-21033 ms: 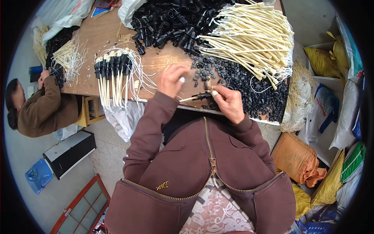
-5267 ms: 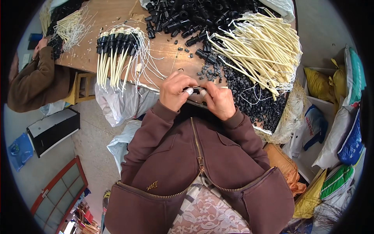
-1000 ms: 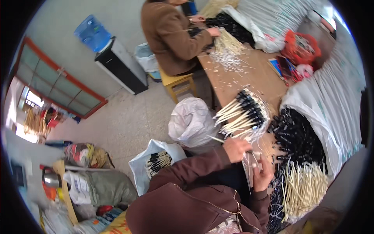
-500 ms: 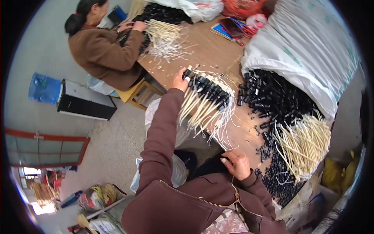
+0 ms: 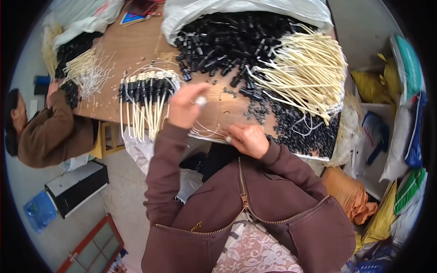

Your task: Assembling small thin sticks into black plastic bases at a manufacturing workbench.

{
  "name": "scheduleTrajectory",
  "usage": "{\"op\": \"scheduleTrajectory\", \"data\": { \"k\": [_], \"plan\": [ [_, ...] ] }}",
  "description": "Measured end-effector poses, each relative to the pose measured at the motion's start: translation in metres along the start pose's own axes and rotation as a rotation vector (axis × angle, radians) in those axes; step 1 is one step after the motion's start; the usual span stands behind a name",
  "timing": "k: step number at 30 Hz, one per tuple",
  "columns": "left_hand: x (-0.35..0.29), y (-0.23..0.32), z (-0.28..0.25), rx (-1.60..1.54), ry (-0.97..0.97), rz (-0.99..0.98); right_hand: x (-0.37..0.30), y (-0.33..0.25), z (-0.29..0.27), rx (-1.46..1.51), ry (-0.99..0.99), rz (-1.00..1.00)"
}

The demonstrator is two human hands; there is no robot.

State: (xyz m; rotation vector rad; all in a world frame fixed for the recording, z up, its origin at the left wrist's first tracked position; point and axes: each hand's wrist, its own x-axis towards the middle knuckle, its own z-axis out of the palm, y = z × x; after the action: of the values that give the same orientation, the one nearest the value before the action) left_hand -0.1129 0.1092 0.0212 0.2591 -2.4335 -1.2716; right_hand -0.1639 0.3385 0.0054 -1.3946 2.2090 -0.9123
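Above the table, my left hand [image 5: 184, 107] is raised beside the row of finished-looking pieces, fingers stretched and slightly blurred, a white wrap on the thumb tip; nothing shows in it. That row [image 5: 145, 93] lies at the table edge: cream sticks with black sleeves around their upper parts and thin white cords. At the front edge, my right hand [image 5: 249, 139] is closed in a pinch, with white at its thumb tip. Loose white cords [image 5: 205, 129] run close to its fingertips; whether it grips one cannot be told.
Black plastic sleeves [image 5: 218, 45] spill from a white woven sack [image 5: 246, 8]. Right of them lie a pile of cream sticks [image 5: 309, 68] and small black rings [image 5: 305, 129]. A co-worker [image 5: 50, 127] sits at the far left, handling similar parts. Filled bags [image 5: 350, 193] stand at the right.
The view has swung to the right. My left hand has let go of the row's end and moved right across it. My right hand stays pinched at the table edge.
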Motion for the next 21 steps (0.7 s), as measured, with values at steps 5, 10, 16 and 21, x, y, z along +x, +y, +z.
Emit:
{"op": "scheduleTrajectory", "data": {
  "k": [5, 10, 16, 21],
  "plan": [
    [0.028, 0.011, 0.084, 0.151, -0.114, 0.353, -0.027, 0.029, -0.033, -0.086, 0.190, 0.067],
    [0.024, 0.021, 0.114, 0.382, -0.277, 0.366, -0.047, 0.072, -0.077, -0.199, 0.477, 0.228],
    [0.013, 0.008, 0.106, -0.043, -0.006, -0.097, -0.051, 0.097, -0.112, -0.491, 0.660, 0.232],
    [-0.010, -0.016, 0.083, -0.250, 0.015, -0.311, -0.031, 0.123, -0.133, -0.758, 0.680, 0.245]
  ]
}}
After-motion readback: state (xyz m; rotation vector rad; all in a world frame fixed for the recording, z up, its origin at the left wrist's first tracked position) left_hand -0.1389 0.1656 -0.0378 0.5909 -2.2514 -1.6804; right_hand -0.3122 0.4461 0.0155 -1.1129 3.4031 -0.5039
